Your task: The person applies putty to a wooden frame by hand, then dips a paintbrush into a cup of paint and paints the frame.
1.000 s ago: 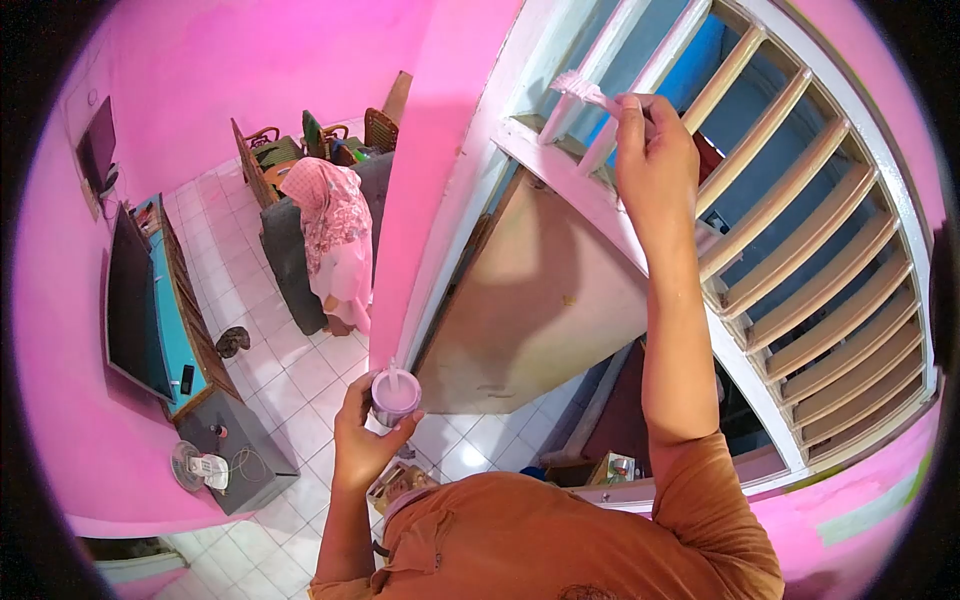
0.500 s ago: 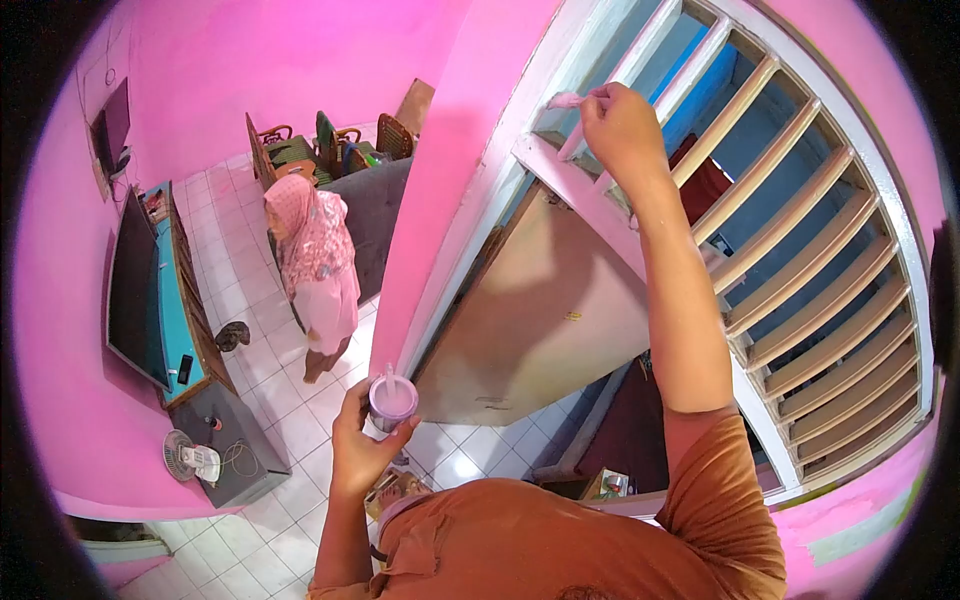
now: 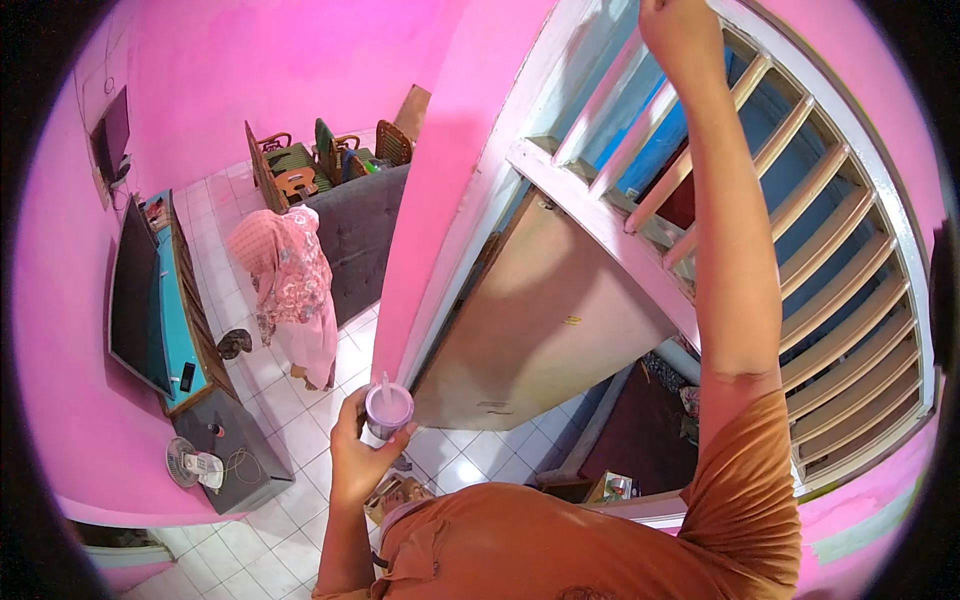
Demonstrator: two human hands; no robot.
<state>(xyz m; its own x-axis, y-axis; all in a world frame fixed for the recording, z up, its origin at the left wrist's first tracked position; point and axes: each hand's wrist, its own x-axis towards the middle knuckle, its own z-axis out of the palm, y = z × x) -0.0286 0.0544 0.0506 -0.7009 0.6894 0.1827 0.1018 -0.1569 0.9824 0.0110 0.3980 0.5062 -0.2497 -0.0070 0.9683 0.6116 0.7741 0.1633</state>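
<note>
My left hand (image 3: pixel 360 455) is wrapped round a small cup (image 3: pixel 388 408) of pale lilac-pink liquid, held upright at chest height. A thin pale stick (image 3: pixel 386 382) stands in the cup. High at the top edge of the view, my right hand (image 3: pixel 683 32) is closed by the upper end of the slatted wooden vent frame (image 3: pixel 590 205). What its fingers hold is cut off by the picture edge. Slats on the left of the frame look whitish pink, those farther right (image 3: pixel 815 260) tan.
A tan door (image 3: pixel 545 320) stands ajar below the vent frame. On the left, a person in a pink headscarf (image 3: pixel 290 270) stands by a grey sofa (image 3: pixel 365 235). A television (image 3: pixel 137 295), a teal-topped cabinet (image 3: pixel 178 310) and a white fan (image 3: pixel 195 465) line the wall.
My right hand has moved up and right along the slats, taking the pinkish thing in its fingers out of sight. The person has shifted left and turned. My left hand stays nearly still.
</note>
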